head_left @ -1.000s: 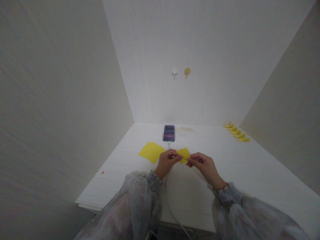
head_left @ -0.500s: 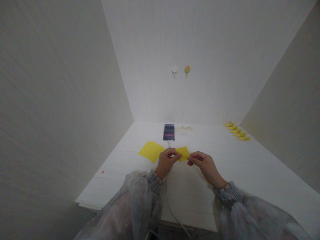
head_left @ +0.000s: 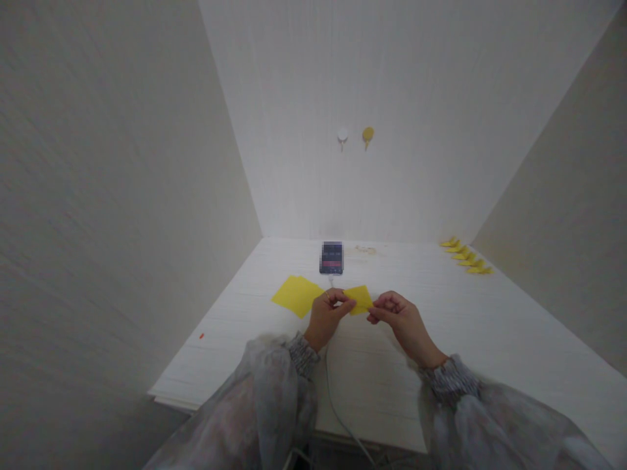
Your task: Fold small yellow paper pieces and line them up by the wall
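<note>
Between my two hands is a small folded piece of yellow paper (head_left: 360, 298), held just over the white table. My left hand (head_left: 329, 316) pinches its left edge between thumb and fingers. At the lower right corner, my right hand (head_left: 398, 320) grips it between thumb and forefinger, the other fingers curled. Flat sheets of yellow paper (head_left: 296, 295) lie on the table, just left of my left hand and partly behind it.
A phone (head_left: 332, 258) lies near the back wall, its white cable (head_left: 329, 385) running down to the front edge. Several folded yellow paper pieces (head_left: 465, 255) stand in a row at the back right. Two hooks (head_left: 367, 134) hang on the wall. A small orange bit (head_left: 201, 336) lies at left.
The fingers of my right hand have shifted slightly at the corner of the folded paper. My left hand keeps its hold, and the other things stay in place.
</note>
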A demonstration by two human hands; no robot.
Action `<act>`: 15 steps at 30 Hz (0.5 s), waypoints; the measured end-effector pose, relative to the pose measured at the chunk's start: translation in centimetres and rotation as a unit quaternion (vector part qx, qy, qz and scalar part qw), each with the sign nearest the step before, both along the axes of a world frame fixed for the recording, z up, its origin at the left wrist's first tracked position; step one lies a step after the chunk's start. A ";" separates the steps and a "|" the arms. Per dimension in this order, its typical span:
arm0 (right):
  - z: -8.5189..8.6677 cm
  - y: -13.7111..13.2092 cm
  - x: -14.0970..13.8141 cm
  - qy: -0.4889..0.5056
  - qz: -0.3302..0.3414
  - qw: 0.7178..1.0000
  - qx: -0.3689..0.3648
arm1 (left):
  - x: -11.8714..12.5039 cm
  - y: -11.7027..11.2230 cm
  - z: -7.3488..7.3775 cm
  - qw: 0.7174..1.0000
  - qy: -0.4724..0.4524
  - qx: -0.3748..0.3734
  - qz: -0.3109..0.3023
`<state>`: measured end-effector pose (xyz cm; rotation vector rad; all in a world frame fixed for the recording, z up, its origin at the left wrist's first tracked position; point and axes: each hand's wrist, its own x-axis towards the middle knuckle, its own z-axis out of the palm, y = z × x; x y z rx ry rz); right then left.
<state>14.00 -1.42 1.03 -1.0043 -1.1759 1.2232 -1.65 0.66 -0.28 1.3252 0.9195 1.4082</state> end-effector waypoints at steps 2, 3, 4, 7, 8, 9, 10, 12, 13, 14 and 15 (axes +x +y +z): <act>0.0 0.0 0.0 0.011 0.003 1.000 0.000 | 0.0 0.0 -0.1 1.000 -0.001 0.002 -0.001; 0.0 0.0 0.0 0.009 0.004 1.000 -0.001 | 0.0 0.1 -0.1 1.000 -0.003 0.001 -0.001; 0.0 0.0 0.0 0.006 0.005 1.000 -0.002 | 0.0 0.1 -0.2 1.000 -0.004 -0.001 0.000; 0.0 -0.1 0.0 0.000 0.008 1.000 -0.006 | 0.0 0.2 -0.3 1.000 -0.002 -0.006 0.003; 0.0 -0.1 0.1 0.000 0.010 1.000 -0.007 | 0.0 0.2 -0.3 1.000 0.000 -0.006 0.004; 0.0 -0.1 0.1 0.001 0.010 1.000 -0.008 | -0.1 0.2 -0.3 1.000 0.002 -0.005 0.006; 0.0 0.0 0.1 0.001 0.011 1.000 -0.009 | -0.1 0.2 -0.4 1.000 0.003 -0.004 0.007; -0.1 0.0 0.1 0.002 0.011 1.000 -0.010 | -0.1 0.2 -0.4 1.000 0.002 -0.006 0.009; -0.2 0.1 0.1 0.003 0.014 1.000 -0.012 | -0.1 0.2 -0.4 1.000 0.003 -0.008 0.011; -0.2 0.1 0.1 0.006 0.016 1.000 -0.014 | -0.1 0.2 -0.4 1.000 0.005 -0.009 0.013; -0.3 0.1 0.2 0.009 0.019 1.000 -0.016 | -0.1 0.2 -0.4 1.000 0.008 -0.010 0.015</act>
